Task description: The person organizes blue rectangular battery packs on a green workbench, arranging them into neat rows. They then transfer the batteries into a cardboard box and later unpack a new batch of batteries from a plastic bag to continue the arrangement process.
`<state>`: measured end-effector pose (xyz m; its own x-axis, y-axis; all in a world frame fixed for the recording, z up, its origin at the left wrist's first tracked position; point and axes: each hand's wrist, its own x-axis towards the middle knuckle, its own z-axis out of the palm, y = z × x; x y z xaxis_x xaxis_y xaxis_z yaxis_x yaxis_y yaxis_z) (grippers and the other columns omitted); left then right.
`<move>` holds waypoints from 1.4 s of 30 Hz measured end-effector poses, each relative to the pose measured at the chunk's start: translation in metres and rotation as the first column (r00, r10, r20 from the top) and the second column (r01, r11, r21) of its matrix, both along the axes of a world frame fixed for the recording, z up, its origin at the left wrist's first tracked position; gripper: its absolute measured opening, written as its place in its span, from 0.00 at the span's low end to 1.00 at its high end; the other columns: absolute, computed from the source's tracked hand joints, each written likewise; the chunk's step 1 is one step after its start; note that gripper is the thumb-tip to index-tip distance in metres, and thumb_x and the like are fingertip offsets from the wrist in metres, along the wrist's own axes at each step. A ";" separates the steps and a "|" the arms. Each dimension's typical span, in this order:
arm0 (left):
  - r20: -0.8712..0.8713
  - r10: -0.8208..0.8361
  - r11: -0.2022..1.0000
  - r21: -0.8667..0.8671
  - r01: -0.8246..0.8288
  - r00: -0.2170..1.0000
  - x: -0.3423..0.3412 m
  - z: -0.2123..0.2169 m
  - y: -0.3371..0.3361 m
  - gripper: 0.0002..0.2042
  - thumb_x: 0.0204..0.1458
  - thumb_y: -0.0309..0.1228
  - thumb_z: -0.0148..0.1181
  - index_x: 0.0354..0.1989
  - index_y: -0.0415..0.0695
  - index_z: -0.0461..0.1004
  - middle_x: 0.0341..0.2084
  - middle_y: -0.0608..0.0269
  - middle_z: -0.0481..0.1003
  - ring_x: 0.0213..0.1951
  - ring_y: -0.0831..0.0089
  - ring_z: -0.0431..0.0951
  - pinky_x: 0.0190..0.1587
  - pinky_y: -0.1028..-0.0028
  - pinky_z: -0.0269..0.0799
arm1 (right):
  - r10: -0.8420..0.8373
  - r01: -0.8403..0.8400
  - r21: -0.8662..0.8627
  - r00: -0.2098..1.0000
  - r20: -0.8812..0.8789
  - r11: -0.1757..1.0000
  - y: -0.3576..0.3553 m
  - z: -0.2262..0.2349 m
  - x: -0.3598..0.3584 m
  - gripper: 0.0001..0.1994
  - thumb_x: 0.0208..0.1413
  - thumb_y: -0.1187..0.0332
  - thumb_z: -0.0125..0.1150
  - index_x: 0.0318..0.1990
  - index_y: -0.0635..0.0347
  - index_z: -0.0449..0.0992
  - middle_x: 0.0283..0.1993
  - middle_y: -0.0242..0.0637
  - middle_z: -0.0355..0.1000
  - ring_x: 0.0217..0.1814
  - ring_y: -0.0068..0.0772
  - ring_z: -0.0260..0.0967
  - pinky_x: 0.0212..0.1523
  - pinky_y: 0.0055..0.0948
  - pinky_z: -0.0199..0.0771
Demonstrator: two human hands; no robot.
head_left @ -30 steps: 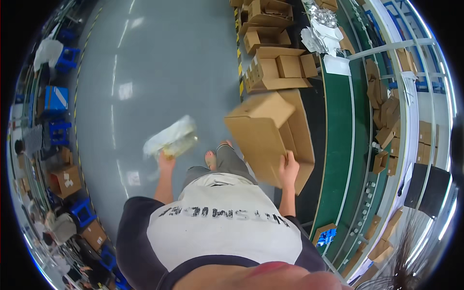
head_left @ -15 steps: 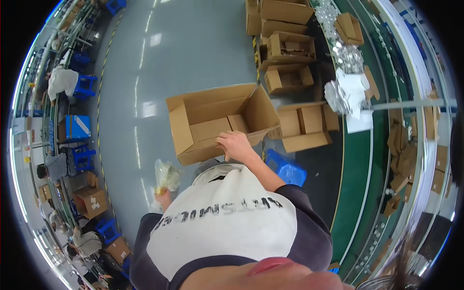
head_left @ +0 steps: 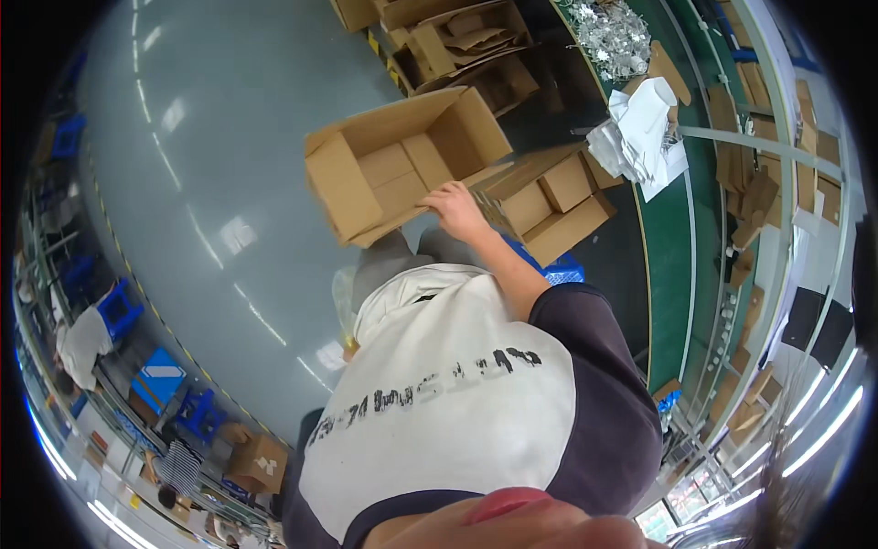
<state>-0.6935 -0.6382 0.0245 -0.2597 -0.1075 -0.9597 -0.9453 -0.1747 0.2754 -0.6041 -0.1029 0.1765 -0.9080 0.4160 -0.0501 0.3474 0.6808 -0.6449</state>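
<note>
My right hand [head_left: 455, 209] grips the near rim of a big open cardboard box [head_left: 331, 188], thumb side hidden by the wall. The box is tilted toward me, and bare brown panels show on its inside. By my left hip hangs a crumpled clear plastic bag [head_left: 344, 297]. Only a sliver of my left hand [head_left: 350, 349] shows beside my shirt, at the bag's lower end; its fingers are mostly hidden. Just right of the held box stands another open cardboard box [head_left: 558, 229], its flaps spread.
A blue plastic stool [head_left: 564, 271] stands under the right-hand box. Several open cartons [head_left: 457, 46] line the far side. The green workbench [head_left: 672, 302] on the right bears silvery parts [head_left: 611, 41] and white sheets [head_left: 645, 114]. Co-workers sit at a line on the left.
My view has turned, so the surroundings have swung round. The held box now sits closer against the right-hand box. My left hand and the plastic bag have drawn in behind my body.
</note>
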 end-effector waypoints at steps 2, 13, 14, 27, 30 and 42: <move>0.001 -0.021 1.000 0.007 0.021 1.000 -0.038 -0.006 0.028 0.16 0.69 0.42 0.50 0.50 0.45 0.79 0.40 0.62 0.82 0.40 0.61 0.82 0.44 0.58 0.79 | -0.081 0.080 0.014 0.994 0.070 0.997 0.024 -0.011 -0.002 0.19 0.49 0.78 0.61 0.48 0.50 0.85 0.44 0.33 0.82 0.56 0.41 0.73 0.67 0.46 0.60; -0.267 -0.117 0.992 0.017 0.126 0.957 -0.248 0.019 0.173 0.21 0.75 0.44 0.45 0.59 0.39 0.74 0.50 0.59 0.81 0.47 0.61 0.82 0.53 0.59 0.78 | -0.208 0.198 0.087 0.969 0.136 0.976 0.123 -0.038 0.038 0.20 0.51 0.79 0.58 0.50 0.52 0.84 0.47 0.35 0.84 0.57 0.42 0.75 0.69 0.47 0.61; -0.283 -0.143 0.988 0.011 0.152 0.948 -0.253 0.026 0.186 0.21 0.75 0.44 0.46 0.59 0.38 0.74 0.50 0.59 0.81 0.48 0.61 0.82 0.53 0.59 0.78 | -0.182 0.173 0.080 0.975 0.127 0.982 0.131 -0.039 0.039 0.20 0.53 0.77 0.57 0.52 0.51 0.85 0.47 0.35 0.84 0.56 0.42 0.75 0.68 0.46 0.61; -0.085 -0.264 0.956 0.105 0.272 0.961 -0.230 -0.026 0.310 0.22 0.71 0.45 0.54 0.57 0.35 0.73 0.48 0.51 0.80 0.47 0.55 0.83 0.51 0.55 0.80 | -0.241 0.242 0.021 0.969 -0.049 0.970 0.113 -0.014 0.024 0.11 0.55 0.75 0.66 0.45 0.51 0.85 0.39 0.36 0.81 0.49 0.40 0.74 0.58 0.45 0.64; -0.169 -0.568 0.823 -0.104 0.558 0.806 -0.244 -0.042 0.304 0.22 0.70 0.44 0.55 0.57 0.35 0.73 0.47 0.50 0.79 0.47 0.53 0.82 0.51 0.53 0.79 | -0.248 0.253 0.052 0.965 -0.091 0.966 0.115 -0.001 0.015 0.12 0.54 0.75 0.67 0.45 0.50 0.85 0.38 0.34 0.81 0.48 0.38 0.74 0.58 0.44 0.64; -0.135 -0.217 0.969 0.091 0.230 0.967 -0.246 -0.020 0.282 0.21 0.73 0.43 0.49 0.59 0.35 0.71 0.49 0.49 0.79 0.48 0.52 0.82 0.52 0.50 0.79 | -0.312 0.319 0.102 0.947 -0.079 0.942 0.140 0.050 -0.028 0.13 0.51 0.81 0.63 0.43 0.57 0.83 0.38 0.37 0.79 0.46 0.41 0.73 0.57 0.41 0.63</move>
